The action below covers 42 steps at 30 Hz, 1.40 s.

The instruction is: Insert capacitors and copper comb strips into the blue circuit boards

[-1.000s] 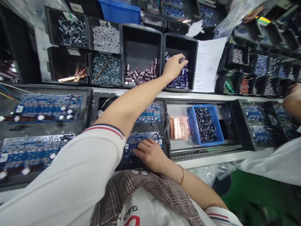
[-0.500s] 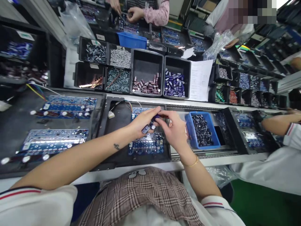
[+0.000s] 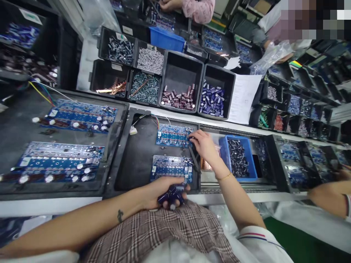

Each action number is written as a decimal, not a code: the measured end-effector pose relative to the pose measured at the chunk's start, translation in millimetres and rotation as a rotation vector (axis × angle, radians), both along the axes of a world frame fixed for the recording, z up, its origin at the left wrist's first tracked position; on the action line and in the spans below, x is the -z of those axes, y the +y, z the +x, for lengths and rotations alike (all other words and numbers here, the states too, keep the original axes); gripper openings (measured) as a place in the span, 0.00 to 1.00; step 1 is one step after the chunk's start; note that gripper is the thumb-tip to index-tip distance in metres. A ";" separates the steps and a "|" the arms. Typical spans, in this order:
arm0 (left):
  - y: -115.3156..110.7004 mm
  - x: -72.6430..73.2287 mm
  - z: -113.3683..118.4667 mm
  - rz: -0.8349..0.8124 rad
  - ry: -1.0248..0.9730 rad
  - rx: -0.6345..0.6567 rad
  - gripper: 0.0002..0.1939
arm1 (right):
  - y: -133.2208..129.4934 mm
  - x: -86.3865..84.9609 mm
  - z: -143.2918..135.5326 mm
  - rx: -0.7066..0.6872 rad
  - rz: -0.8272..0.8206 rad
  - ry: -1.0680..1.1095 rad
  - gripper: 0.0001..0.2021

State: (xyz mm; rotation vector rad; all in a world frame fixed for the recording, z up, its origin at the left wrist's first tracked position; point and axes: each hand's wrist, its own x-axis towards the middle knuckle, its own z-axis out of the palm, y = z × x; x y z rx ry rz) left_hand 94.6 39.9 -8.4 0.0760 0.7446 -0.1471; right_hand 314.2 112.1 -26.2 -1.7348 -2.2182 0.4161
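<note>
My left hand (image 3: 153, 190) is cupped, palm up, around several dark blue capacitors (image 3: 173, 194), above my plaid apron at the near edge of the bench. My right hand (image 3: 204, 145) reaches to the right end of the upper blue circuit board (image 3: 173, 135). Its fingertips are pinched together there; whatever they hold is too small and covered to make out. Below that board lies a second blue circuit board (image 3: 171, 166), in the same black tray (image 3: 131, 157). A white connector (image 3: 133, 130) on coloured wires rests at the tray's upper left.
Right of the tray, a blue bin (image 3: 251, 160) holds black parts. Behind are black bins with purple-blue capacitors (image 3: 212, 100), brown capacitors (image 3: 179, 98) and small parts. A paper sheet (image 3: 244, 98) stands beside them. Another tray (image 3: 63, 137) with fitted boards lies left. Co-workers' arms (image 3: 329, 191) show right and behind.
My hands have parted. The left has drawn back toward my body with the capacitors, while the right has moved to the upper board's right end. The camera view has shifted slightly.
</note>
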 end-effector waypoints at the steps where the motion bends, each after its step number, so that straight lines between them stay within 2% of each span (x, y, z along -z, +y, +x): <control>1: 3.9 -3.1 2.2 0.028 0.015 -0.040 0.18 | 0.7 -0.1 -2.2 -0.010 0.007 -0.021 0.10; 5: 22.0 -16.9 12.9 0.193 0.112 -0.268 0.14 | 2.1 -1.0 -3.3 -0.062 0.027 -0.075 0.12; 8: 33.4 -22.0 19.6 0.292 0.110 -0.342 0.14 | 4.7 1.7 2.2 -0.142 0.027 -0.045 0.13; 15: 45.6 -15.0 23.3 0.380 0.170 -0.463 0.07 | 12.5 3.8 15.8 -0.213 0.009 0.022 0.13; 18: 46.0 -12.6 22.3 0.432 0.207 -0.473 0.09 | 13.7 2.2 16.2 -0.229 0.026 -0.004 0.12; 21: 46.2 -13.5 23.0 0.515 0.249 -0.431 0.12 | 13.7 -0.5 12.3 -0.255 0.080 -0.077 0.14; 25: 46.9 -12.7 25.3 0.614 0.328 -0.367 0.15 | 10.9 -6.9 7.7 -0.435 0.132 -0.252 0.15; 27: 46.8 -9.7 25.7 0.666 0.385 -0.327 0.17 | 5.2 -9.1 7.4 -0.475 0.138 -0.278 0.15; 28: 46.7 -8.0 25.6 0.689 0.410 -0.307 0.18 | 0.3 -9.7 7.4 -0.434 0.148 -0.263 0.16; 30: 46.5 -4.8 25.1 0.736 0.449 -0.271 0.19 | -14.0 -11.0 6.1 -0.262 0.163 -0.211 0.17; 32: 46.2 -2.4 24.8 0.785 0.479 -0.233 0.18 | -31.7 -14.9 1.7 -0.132 0.113 -0.148 0.16; 35: 45.6 -0.1 25.9 0.848 0.489 -0.183 0.17 | -53.4 -28.8 -9.5 -0.082 0.017 -0.048 0.13; 38: 44.9 1.1 27.9 0.876 0.431 -0.146 0.17 | -58.3 -43.2 -18.3 -0.095 -0.001 0.040 0.12; 40: 45.2 0.9 28.6 0.858 0.373 -0.122 0.19 | -52.4 -44.0 -18.5 -0.096 0.006 0.052 0.09; 42: 46.5 0.4 28.5 0.797 0.347 -0.136 0.19 | -42.8 -35.5 -14.7 -0.005 0.063 0.006 0.07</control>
